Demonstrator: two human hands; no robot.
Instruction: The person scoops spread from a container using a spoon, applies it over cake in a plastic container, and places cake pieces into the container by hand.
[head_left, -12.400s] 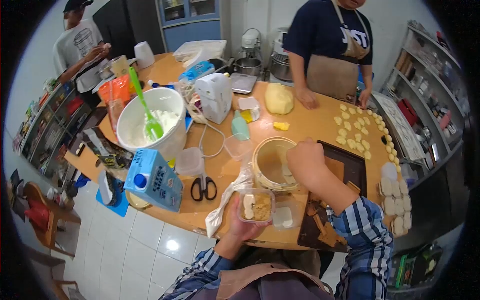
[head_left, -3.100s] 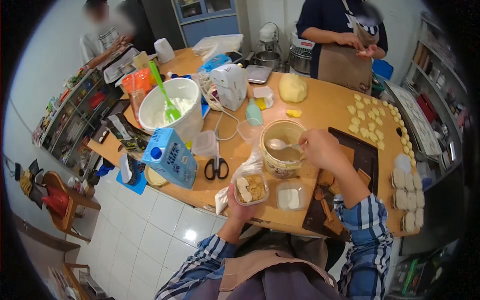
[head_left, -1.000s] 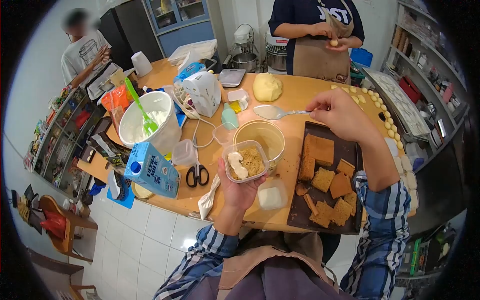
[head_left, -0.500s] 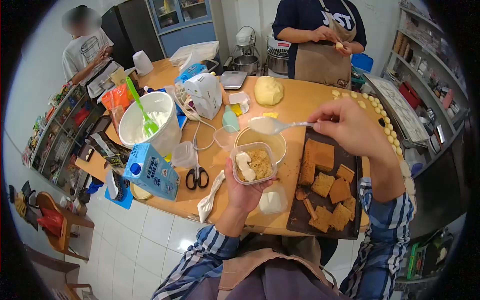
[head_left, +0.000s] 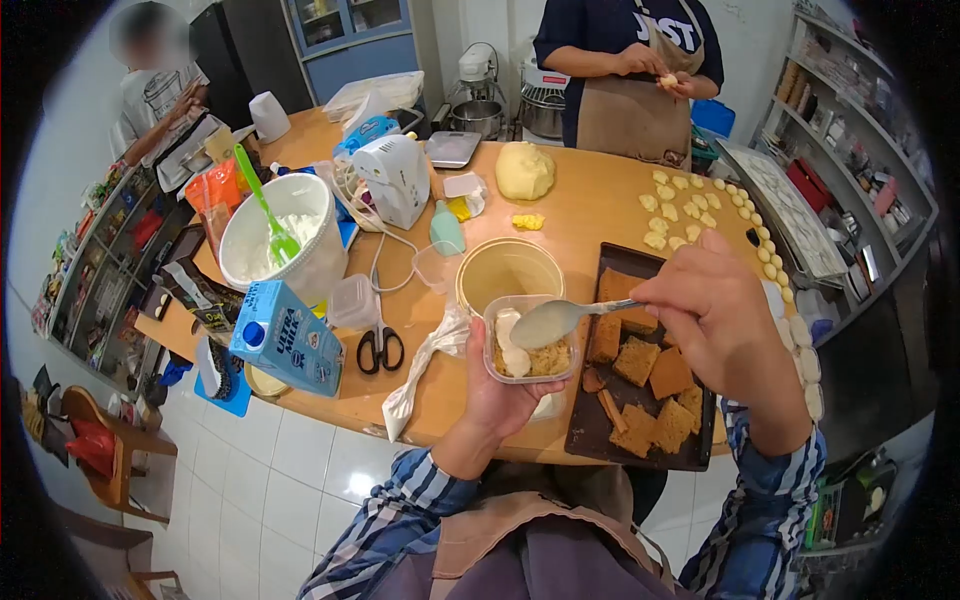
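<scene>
My left hand (head_left: 492, 392) holds up a small clear plastic cup (head_left: 531, 378) from below. Inside it lie cake crumbs (head_left: 549, 357) with a strip of white cream (head_left: 512, 350) along the left side. My right hand (head_left: 700, 315) pinches the handle of a spoon (head_left: 548, 324), whose bowl hangs over the cup and partly covers the crumbs. Behind the cup stands a round cream-coloured tub (head_left: 508, 262). Under my right hand, pieces of brown sponge cake (head_left: 634, 361) lie on a dark baking tray (head_left: 588, 437).
On the left are a white mixing bowl (head_left: 323, 245) with a green spatula (head_left: 266, 205), a blue milk carton (head_left: 287, 338), scissors (head_left: 380, 352) and a piping bag (head_left: 422, 368). A dough ball (head_left: 525, 171) sits farther back. Across the table, a person (head_left: 630, 85) handles dough; another stands at far left.
My right hand has lowered the spoon from above the tub to over the cup. The cup has shifted slightly right, and the view has turned a little.
</scene>
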